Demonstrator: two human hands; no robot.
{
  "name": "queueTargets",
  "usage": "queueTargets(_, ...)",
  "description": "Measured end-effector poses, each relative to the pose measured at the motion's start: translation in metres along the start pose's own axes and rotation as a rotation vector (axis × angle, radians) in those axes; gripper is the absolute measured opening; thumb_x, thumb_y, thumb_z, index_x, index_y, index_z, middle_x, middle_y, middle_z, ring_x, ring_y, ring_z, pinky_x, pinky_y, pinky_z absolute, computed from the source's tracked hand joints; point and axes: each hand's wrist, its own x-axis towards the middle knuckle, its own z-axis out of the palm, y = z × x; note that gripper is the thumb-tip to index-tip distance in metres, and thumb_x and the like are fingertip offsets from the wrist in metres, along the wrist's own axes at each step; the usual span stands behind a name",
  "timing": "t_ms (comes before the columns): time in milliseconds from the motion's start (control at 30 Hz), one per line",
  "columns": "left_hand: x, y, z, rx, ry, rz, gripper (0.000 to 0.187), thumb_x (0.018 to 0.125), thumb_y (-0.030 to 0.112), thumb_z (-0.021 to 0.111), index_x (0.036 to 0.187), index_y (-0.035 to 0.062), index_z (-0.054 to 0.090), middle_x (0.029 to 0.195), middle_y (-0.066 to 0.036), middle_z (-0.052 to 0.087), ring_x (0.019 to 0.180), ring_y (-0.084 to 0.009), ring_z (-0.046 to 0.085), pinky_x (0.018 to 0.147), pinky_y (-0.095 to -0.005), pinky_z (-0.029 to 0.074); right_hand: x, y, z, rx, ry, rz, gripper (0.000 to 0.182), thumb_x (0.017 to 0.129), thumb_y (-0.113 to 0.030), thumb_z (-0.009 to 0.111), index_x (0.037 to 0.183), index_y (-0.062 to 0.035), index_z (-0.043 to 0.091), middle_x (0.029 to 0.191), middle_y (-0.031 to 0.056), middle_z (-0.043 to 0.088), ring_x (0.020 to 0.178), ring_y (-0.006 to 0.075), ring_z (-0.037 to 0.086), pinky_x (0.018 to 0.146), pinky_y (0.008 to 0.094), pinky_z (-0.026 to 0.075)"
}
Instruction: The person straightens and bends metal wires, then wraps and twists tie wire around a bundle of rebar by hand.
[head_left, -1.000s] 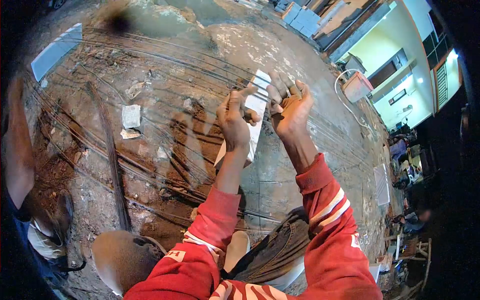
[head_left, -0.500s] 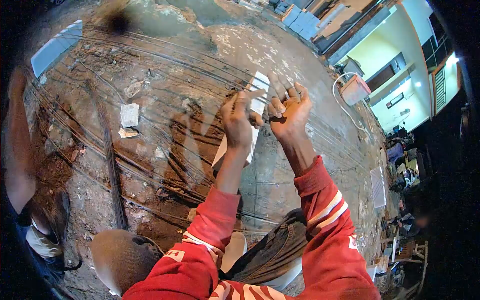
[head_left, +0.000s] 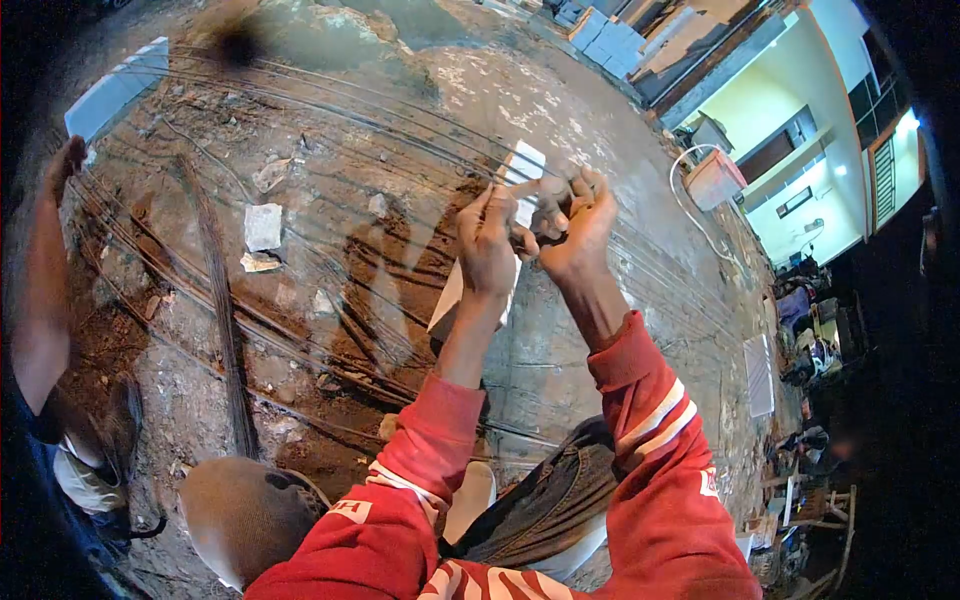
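My left hand [head_left: 487,238] is closed at the long thin steel bars [head_left: 390,133], its index finger reaching toward the other hand. Right beside it, my right hand [head_left: 575,225] has its fingers curled in, close to the left fingertips. Whatever lies between the fingers is too small to make out. Beneath both hands a long white block [head_left: 524,165] rests under the bars, partly covered by my left hand and wrist.
A bundle of thin dark rods [head_left: 222,310] lies across the bars at left. Near it sits a small pale block [head_left: 263,228]. Another white block [head_left: 118,90] props the far bar ends, by a co-worker's hand [head_left: 68,160]. A bucket [head_left: 714,178] stands upper right.
My right hand's spread fingers have curled in beside the left hand. My left hand has shifted slightly right. The co-worker's hand now shows near the far-left block.
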Motion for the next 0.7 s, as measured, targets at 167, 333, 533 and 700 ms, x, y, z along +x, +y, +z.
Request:
queueTargets(167, 0.0, -0.003, -0.001, -0.076, -0.051, -0.057, 0.031, 0.1, 0.026, 0.045, 0.08, 0.0029, 0.051, 0.068, 0.002, 0.038, 0.049, -0.0085, 0.043, 0.039, -0.0254, 0.04, 0.0, -0.007, -0.002, 0.007, 0.018, -0.014, 0.038, 0.093, -0.041, 0.043, 0.108, -0.0098, 0.059, 0.063, 0.0003, 0.053, 0.041, 0.0096, 0.032, 0.039, 0.0251, 0.025)
queueTargets(333, 0.008, -0.012, -0.013, -0.028, -0.026, 0.014, 0.03, 0.101, 0.026, 0.044, 0.079, 0.0055, 0.049, 0.067, 0.003, 0.033, 0.049, -0.0093, 0.041, 0.039, -0.0265, 0.039, -0.003, -0.009, 0.006, 0.088, -0.047, 0.03, 0.034, 0.091, -0.044, 0.046, 0.095, -0.0118, 0.057, 0.059, -0.0005, 0.047, 0.04, 0.0103, 0.03, 0.039, 0.026, 0.023)
queueTargets(533, 0.009, -0.002, -0.017, -0.038, 0.043, -0.061, 0.035, 0.1, 0.033, 0.041, 0.074, 0.0097, 0.04, 0.106, -0.025, 0.065, 0.047, -0.0176, 0.052, 0.043, -0.0281, 0.039, -0.005, -0.003, 0.006, 0.083, -0.093, 0.023, 0.031, 0.091, -0.041, 0.049, 0.076, -0.0136, 0.047, 0.058, 0.0, 0.044, 0.039, 0.0104, 0.029, 0.036, 0.0256, 0.022)
queueTargets(700, 0.012, 0.002, -0.02, -0.118, 0.078, -0.028, 0.037, 0.101, 0.03, 0.04, 0.071, 0.0082, 0.042, 0.101, -0.022, 0.067, 0.044, -0.0149, 0.053, 0.038, -0.0258, 0.038, -0.002, -0.009, 0.005, 0.17, -0.15, 0.032, 0.029, 0.091, -0.038, 0.049, 0.077, -0.0129, 0.048, 0.056, 0.0008, 0.043, 0.039, 0.0103, 0.029, 0.035, 0.025, 0.023)
